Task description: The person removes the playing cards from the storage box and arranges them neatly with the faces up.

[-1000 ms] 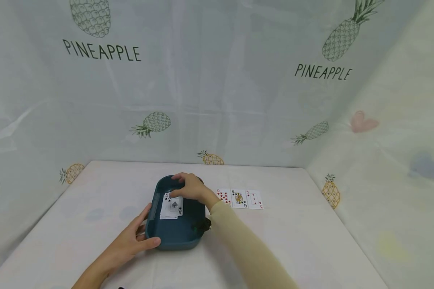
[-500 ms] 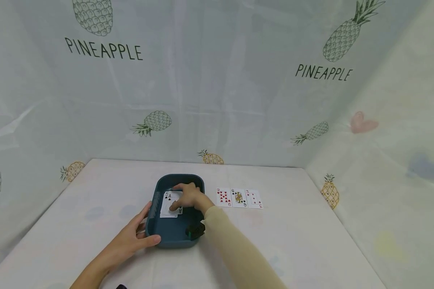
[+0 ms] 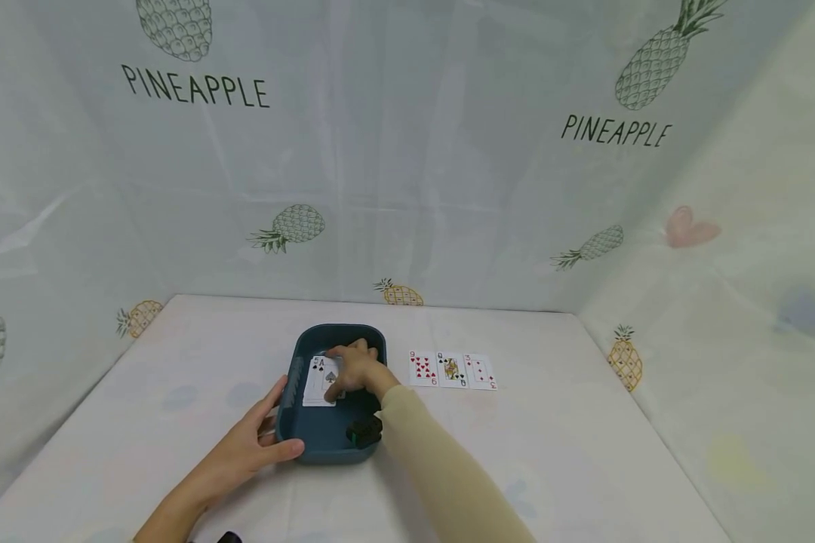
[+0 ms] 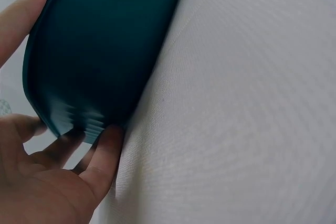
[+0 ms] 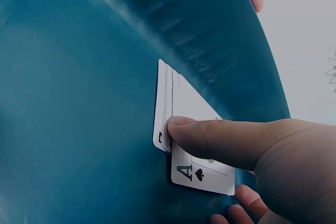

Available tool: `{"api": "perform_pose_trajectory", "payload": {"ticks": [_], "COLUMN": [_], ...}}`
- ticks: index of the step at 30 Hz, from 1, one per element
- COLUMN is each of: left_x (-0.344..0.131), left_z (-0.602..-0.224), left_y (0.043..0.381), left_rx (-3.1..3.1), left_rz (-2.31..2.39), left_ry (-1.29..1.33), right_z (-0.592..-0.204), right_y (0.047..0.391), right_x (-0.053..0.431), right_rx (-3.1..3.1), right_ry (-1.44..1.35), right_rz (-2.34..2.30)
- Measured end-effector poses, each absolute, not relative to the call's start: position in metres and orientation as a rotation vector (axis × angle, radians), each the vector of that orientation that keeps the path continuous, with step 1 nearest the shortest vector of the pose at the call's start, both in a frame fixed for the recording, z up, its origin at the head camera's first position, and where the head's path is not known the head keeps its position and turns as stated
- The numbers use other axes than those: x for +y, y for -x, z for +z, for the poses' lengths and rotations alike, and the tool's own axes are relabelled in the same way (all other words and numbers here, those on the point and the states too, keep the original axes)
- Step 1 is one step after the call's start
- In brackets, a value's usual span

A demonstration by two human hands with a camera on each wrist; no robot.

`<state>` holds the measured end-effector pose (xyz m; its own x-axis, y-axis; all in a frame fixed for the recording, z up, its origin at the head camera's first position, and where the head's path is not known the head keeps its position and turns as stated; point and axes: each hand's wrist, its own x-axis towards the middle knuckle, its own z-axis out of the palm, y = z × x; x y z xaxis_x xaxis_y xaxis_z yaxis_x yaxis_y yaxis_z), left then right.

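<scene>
A dark teal tray (image 3: pixel 329 455) stands on the table with playing cards inside. My left hand (image 3: pixel 247 441) holds the tray by its left side, thumb at the near corner and fingers against the ribbed wall (image 4: pixel 79 116). Inside it, my right hand (image 3: pixel 361 372) spans the ace of spades (image 5: pixel 212 181), pinching it between thumb and fingers. In the right wrist view the thumb (image 5: pixel 220 140) lies across the ace's edge. A small stack of cards (image 5: pixel 163 108) shows beside and under the ace, the five of spades on top; the rest is hidden.
Right of the tray, three face-up cards lie side by side: a nine of hearts (image 3: pixel 423 369), a queen (image 3: pixel 451 369) and a three of diamonds (image 3: pixel 480 371). A white cloth (image 3: pixel 570 452) covers the table. A pineapple-print sheet (image 3: pixel 421 173) hangs behind it.
My right hand has come down from above the cards and moved its thumb and fingers onto the ace. The left hand keeps its hold on the tray, which has not visibly moved.
</scene>
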<state>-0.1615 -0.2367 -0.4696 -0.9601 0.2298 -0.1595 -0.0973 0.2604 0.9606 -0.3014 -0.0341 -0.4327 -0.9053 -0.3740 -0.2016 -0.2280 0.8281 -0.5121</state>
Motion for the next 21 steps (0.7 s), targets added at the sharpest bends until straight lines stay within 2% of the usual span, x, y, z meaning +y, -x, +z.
{"api": "perform_pose_trajectory", "payload": {"ticks": [21], "left_x": [-0.2357], "left_z": [-0.4688], "left_y": [0.1608], "left_rx": [2.245], "left_rz": [1.774], "left_ry": [-0.137], "right_z": [-0.432], "right_y": [0.302], "right_x": [-0.0321], "right_rx": [2.712], "right_ry": [0.507], "right_rz": [-0.674]}}
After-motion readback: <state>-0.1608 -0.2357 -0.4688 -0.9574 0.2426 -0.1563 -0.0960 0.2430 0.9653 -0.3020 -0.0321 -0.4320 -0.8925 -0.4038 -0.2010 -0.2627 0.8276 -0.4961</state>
